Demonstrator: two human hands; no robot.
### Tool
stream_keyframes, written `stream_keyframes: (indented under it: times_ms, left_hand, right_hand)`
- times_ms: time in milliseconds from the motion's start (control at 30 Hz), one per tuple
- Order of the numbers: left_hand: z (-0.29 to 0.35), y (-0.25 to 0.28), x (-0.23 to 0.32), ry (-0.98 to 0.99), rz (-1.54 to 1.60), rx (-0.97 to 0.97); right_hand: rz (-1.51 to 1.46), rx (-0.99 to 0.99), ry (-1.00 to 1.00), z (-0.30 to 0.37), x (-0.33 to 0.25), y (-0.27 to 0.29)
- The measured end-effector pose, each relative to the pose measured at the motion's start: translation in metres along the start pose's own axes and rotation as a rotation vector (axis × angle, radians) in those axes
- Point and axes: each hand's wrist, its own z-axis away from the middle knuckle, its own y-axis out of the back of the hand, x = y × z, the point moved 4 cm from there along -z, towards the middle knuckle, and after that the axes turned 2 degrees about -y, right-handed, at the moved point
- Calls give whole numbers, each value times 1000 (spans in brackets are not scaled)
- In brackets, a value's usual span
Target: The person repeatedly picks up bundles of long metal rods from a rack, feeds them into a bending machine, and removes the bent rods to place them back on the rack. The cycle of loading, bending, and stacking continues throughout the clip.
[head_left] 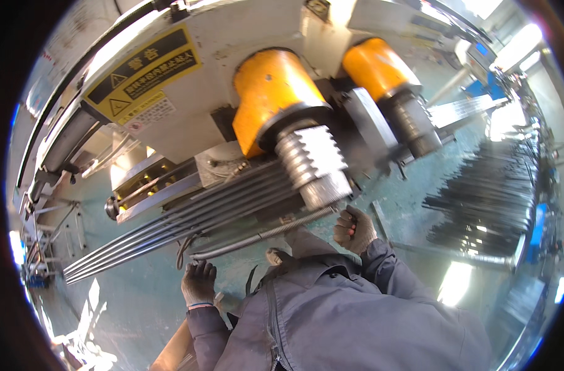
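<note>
My left hand (199,283), in a grimy knitted glove, hangs just below the left end of a ribbed metal hose (263,235). Its fingers are curled, and what they hold, if anything, is hidden. On the right, my gloved right hand (355,230) is closed in a fist by the hose's other end; a small red spot shows between its fingers. Beyond the hose, several long metal rods (152,232) lie side by side under a ridged steel roller (313,166) on an orange housing (273,93).
A second orange housing (381,68) with its roller (412,120) stands to the right. The pale machine body (214,80) carries a yellow and black warning label (143,71). At the right, a large bundle of dark rods (486,195) lies above the green floor (127,309).
</note>
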Motion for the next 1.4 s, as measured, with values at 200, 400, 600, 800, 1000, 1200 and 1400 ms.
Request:
stream_keyframes:
  times_ms: [200,400,600,800,1000,1200,1400]
  left_hand:
    - [-8,29,-40,232,562,232]
    - [26,-27,42,64,109,241]
    - [36,-60,101,-156,108,-16]
    - [60,-123,158,-444,71,419]
    - [73,-266,228,-768,-160,252]
    - [89,-349,300,-1057,-1056,572]
    - [67,-453,335,-1183,-968,364]
  right_hand:
    - [-194,-90,60,55,22,-15]
    - [-204,-153,96,67,24,-39]
    - [-105,-177,85,70,10,-68]
    - [178,55,288,93,-11,-85]
    - [289,274,652,105,-47,-94]
    - [473,291,883,94,-74,-114]
    - [537,214,983,79,-80,-138]
